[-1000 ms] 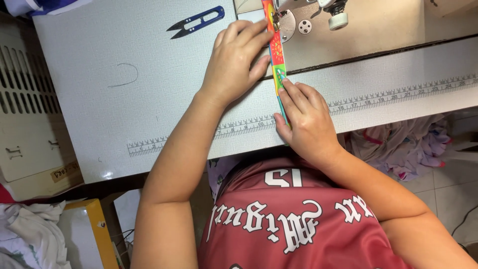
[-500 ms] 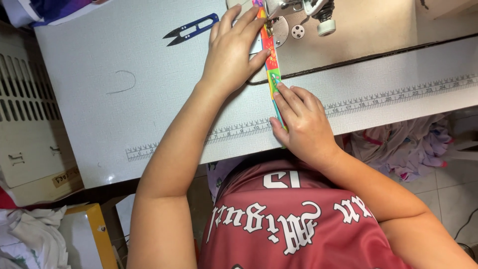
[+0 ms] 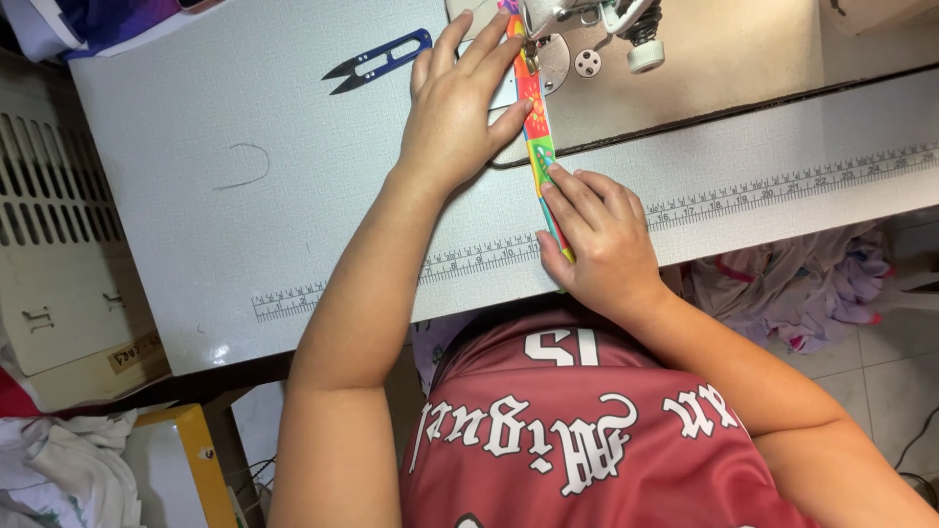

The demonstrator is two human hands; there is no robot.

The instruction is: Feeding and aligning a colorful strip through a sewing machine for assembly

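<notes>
Person at a sewing bench [image 3: 293,225], feeding a narrow multicoloured strip [image 3: 536,137] under the sewing machine [image 3: 587,20] at the top edge. Left hand [image 3: 460,108] lies flat and open, fingers spread, pressing on the bench just left of the strip, fingertips touching its edge near the needle area. Right hand [image 3: 602,244] is lower, near the bench's front edge, fingers loosely curled and pressing the strip down against the ruler scale [image 3: 782,186] printed along the bench; not a full grip, more a pin-and-guide hold. Strip runs straight from the machine foot down to the right hand and a bit past the bench edge. Step in hand looks like stitching along the strip, both hands steering. Next move likely calls for keeping the strip straight and sliding the right hand back for a fresh hold. Blue thread snips [image 3: 377,61] lie untouched, well left of the left hand. Fabric pile [image 3: 782,284] sits below the bench on the right. Versus half a second ago: hands and strip in almost the same pose, view shifted slightly; left hand's fingers reach a touch closer to the machine.
</notes>
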